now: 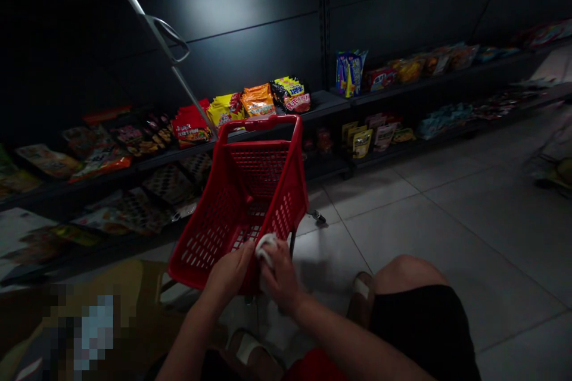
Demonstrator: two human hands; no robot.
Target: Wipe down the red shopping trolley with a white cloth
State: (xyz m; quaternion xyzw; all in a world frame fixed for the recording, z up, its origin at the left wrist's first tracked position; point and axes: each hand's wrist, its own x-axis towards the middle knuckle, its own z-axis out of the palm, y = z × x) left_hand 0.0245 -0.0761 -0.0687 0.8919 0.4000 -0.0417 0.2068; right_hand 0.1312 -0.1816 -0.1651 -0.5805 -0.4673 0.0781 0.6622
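Right hand (280, 278) clutches a white cloth (264, 246) against the near rim of the red basket (209, 232); left hand (230, 274) curls over that rim, touching the cloth. Snack shelves (333, 100) stand just beyond the basket.

No legible text anywhere: print on the snack packets (258, 101) along the shelf (326, 102) is too small and dim to read.

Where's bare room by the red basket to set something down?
Bare: grey tiled floor right of the red plastic basket, and its inside. Crowded: packet-filled dark shelves behind, brown cardboard box left. Right hand holds white cloth at near rim.
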